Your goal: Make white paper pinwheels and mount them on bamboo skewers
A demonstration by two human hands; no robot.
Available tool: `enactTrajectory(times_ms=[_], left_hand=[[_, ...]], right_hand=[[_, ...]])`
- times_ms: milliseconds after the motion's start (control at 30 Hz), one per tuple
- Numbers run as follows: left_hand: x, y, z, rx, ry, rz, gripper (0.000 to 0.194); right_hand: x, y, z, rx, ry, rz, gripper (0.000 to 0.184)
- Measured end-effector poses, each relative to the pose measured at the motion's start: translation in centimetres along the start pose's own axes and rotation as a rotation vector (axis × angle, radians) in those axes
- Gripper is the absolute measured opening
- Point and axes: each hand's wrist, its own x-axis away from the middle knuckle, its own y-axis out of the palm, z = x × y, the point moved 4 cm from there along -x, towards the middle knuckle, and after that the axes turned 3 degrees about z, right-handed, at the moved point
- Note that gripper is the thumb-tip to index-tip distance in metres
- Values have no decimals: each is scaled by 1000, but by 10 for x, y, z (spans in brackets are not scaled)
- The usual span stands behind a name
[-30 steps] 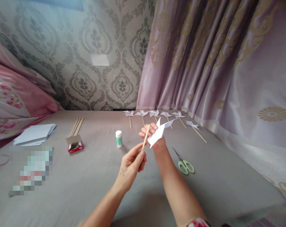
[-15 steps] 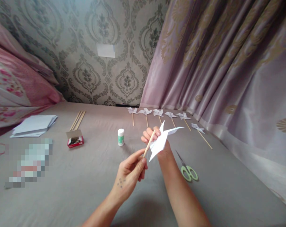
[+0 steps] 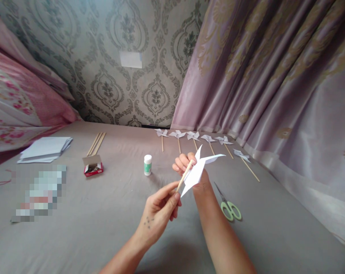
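Observation:
My left hand (image 3: 161, 213) is closed round the lower part of a wooden stick (image 3: 185, 176), thumb and fingers pinching it. A folded white paper pinwheel (image 3: 195, 173) is held up beside the stick, its blades pointing outward. Behind it my right hand (image 3: 184, 161) is bent back toward me, its curled fingers on the pinwheel and close to the stick's upper end. The paper hides part of the right palm and the pinwheel's middle, so I cannot see how the stick and paper meet.
Several finished pinwheels (image 3: 193, 136) on sticks lie along the back right. Green-handled scissors (image 3: 231, 211) are right of my forearm. A glue stick (image 3: 147, 165), an open red box (image 3: 93, 169) of small metal pieces, spare sticks (image 3: 96, 144) and stacked paper (image 3: 45, 148) sit leftward.
The stick's upper end has tilted right, closer to the pinwheel and my right fingertips. The whole view has shifted slightly; both hands keep their hold.

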Motion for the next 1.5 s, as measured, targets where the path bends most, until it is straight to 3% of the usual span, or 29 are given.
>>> enactTrajectory(times_ms=[267, 733, 900, 1067, 1367, 1500], left_hand=[[0, 1, 0, -3, -12, 7, 44], [0, -2, 0, -16, 1, 43, 43], [-3, -9, -1, -50, 76, 113, 38], [-10, -19, 0, -55, 71, 185, 41], [-25, -28, -9, 34, 4, 150, 44], [-32, -21, 2, 37, 46, 137, 38]], right_hand=[[1, 1, 0, 51, 21, 47, 50], [1, 5, -6, 49, -9, -6, 35], [1, 2, -10, 87, -23, 75, 27], [0, -4, -7, 182, 4, 263, 28], [-7, -2, 3, 239, 14, 423, 25], [-6, -2, -6, 278, -27, 471, 28]])
